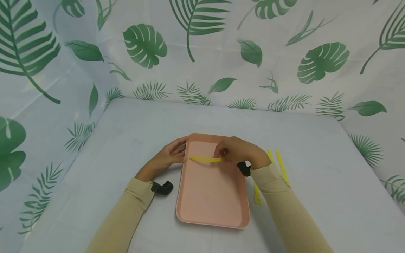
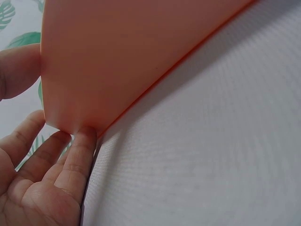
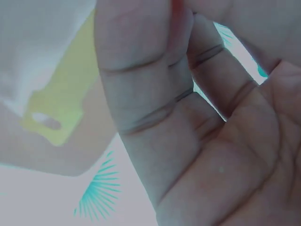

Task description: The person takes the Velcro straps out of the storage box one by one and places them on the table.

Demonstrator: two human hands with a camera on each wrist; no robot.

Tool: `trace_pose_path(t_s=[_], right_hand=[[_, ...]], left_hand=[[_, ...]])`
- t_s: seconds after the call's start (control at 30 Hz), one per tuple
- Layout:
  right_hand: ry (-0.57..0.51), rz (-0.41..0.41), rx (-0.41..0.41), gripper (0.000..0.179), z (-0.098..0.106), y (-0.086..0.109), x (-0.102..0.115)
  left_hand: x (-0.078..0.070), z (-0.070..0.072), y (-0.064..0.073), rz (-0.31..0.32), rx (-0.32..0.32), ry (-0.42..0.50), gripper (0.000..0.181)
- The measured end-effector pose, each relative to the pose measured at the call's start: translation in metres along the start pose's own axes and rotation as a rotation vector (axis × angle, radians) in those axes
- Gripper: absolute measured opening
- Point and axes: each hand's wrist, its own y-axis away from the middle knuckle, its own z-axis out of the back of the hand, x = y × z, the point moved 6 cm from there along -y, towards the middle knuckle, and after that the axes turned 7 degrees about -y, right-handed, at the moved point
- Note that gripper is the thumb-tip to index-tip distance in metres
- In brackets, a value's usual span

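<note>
A pink tray lies on the table in the head view. My left hand holds its left edge near the far corner; in the left wrist view the thumb is at the rim and fingertips are against the tray's outer wall. Over the far part of the tray, my right hand pinches one end of a yellow hook-and-loop cable tie, which stretches left across the tray. The right wrist view shows its wide end with a slot; the pinched end is hidden by the curled fingers.
More yellow cable ties lie on the table to the right of the tray, partly under the right forearm. The pale tabletop meets a leaf-printed cloth at the back and sides. Each wrist carries a black camera.
</note>
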Motion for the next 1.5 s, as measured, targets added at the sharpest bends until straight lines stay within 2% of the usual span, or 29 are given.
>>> trace_pose_path(t_s=[0.13, 0.23, 0.37, 0.7, 0.93, 1.07, 1.2, 1.5], right_hand=[[-0.053, -0.044, -0.005, 0.016, 0.009, 0.009, 0.002], [-0.060, -0.023, -0.032, 0.010, 0.016, 0.014, 0.004], [-0.074, -0.009, -0.086, 0.013, 0.023, 0.019, 0.003], [-0.306, -0.020, -0.172, 0.008, 0.034, 0.040, -0.007], [-0.397, -0.039, -0.251, 0.016, 0.042, 0.059, -0.017], [-0.443, -0.072, -0.267, 0.017, 0.042, 0.068, -0.028], [-0.479, -0.066, -0.281, 0.016, 0.042, 0.077, -0.034], [-0.526, -0.093, -0.330, 0.021, 0.046, 0.100, -0.051]], left_hand=[[-0.002, -0.001, -0.003, 0.000, 0.001, -0.015, 0.084], [-0.003, -0.002, -0.005, 0.007, 0.000, -0.026, 0.085], [-0.003, -0.004, -0.007, 0.012, 0.002, -0.026, 0.086], [0.003, -0.007, -0.004, -0.001, 0.016, -0.016, 0.085], [0.005, -0.007, -0.001, -0.015, 0.018, 0.019, 0.085], [0.007, -0.007, 0.001, -0.005, 0.013, 0.012, 0.085], [0.008, -0.007, 0.004, 0.004, 0.008, 0.011, 0.084], [0.005, -0.006, 0.001, -0.027, 0.012, 0.045, 0.083]])
